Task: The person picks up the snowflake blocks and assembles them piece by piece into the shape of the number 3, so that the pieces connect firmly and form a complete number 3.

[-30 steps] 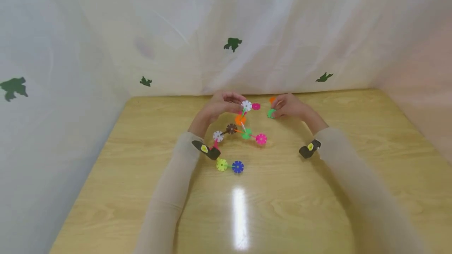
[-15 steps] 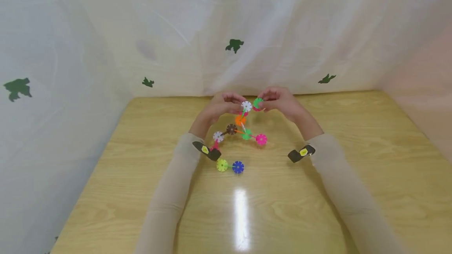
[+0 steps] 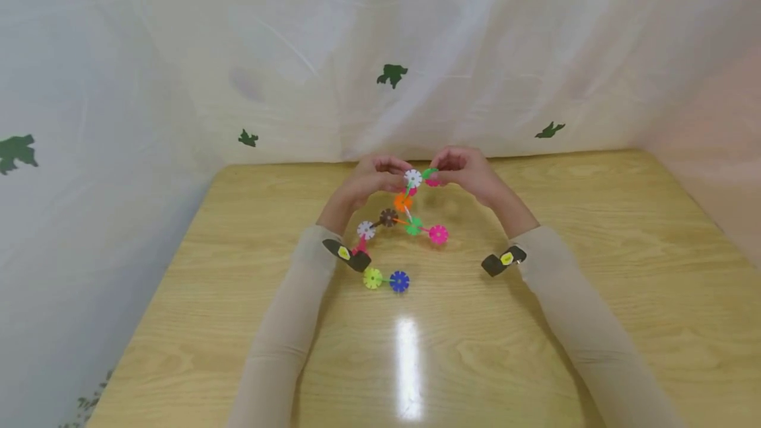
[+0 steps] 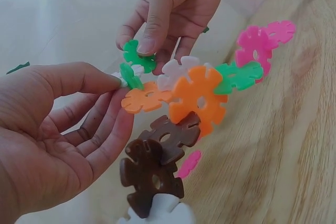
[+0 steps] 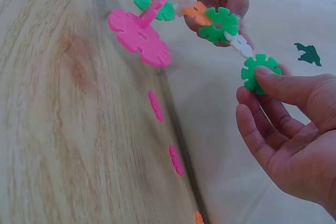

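A chain of slotted snowflake discs rises from the table, with orange [image 3: 403, 202], brown [image 3: 389, 218] and green [image 3: 413, 226] discs along it. My left hand [image 3: 377, 177] pinches its upper end near a white disc [image 3: 413, 178]. Between thumb and fingers my right hand [image 3: 464, 170] holds a green disc [image 5: 261, 74]. In the right wrist view this disc meets the edge of the white disc [image 5: 239, 44]; how deep the slots engage cannot be seen. A pink disc [image 3: 438, 234] ends the chain's right branch.
Yellow [image 3: 372, 279] and blue [image 3: 399, 281] discs form the near end of the structure. Loose pink discs [image 5: 156, 105] and an orange disc [image 5: 198, 217] lie near the table's back edge, before a white curtain [image 3: 285, 84].
My right hand has moved left with the green disc, bringing it to the white disc, and the green disc has turned edge-on. My left hand has stayed in place.
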A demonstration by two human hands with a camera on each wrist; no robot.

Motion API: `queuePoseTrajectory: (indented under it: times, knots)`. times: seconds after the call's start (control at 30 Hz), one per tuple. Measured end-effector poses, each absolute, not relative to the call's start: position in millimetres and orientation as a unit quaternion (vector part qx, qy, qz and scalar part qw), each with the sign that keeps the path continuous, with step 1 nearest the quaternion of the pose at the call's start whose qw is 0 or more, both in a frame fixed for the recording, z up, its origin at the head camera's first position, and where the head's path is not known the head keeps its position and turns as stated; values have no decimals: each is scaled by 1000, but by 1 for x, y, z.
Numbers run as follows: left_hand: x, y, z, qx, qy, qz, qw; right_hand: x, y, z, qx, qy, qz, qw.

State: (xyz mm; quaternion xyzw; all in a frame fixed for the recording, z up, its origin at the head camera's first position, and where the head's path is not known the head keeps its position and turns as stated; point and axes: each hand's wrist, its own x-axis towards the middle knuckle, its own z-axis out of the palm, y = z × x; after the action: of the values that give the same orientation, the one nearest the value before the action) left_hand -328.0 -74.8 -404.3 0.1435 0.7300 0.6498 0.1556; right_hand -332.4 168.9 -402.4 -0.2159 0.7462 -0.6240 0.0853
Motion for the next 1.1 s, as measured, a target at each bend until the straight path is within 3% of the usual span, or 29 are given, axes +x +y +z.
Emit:
queuePoseTrajectory:
  times: [1.1]
  knots:
    - [-327, -79, -406, 181, 709, 666, 146, -326, 169, -398, -263, 781, -566, 17]
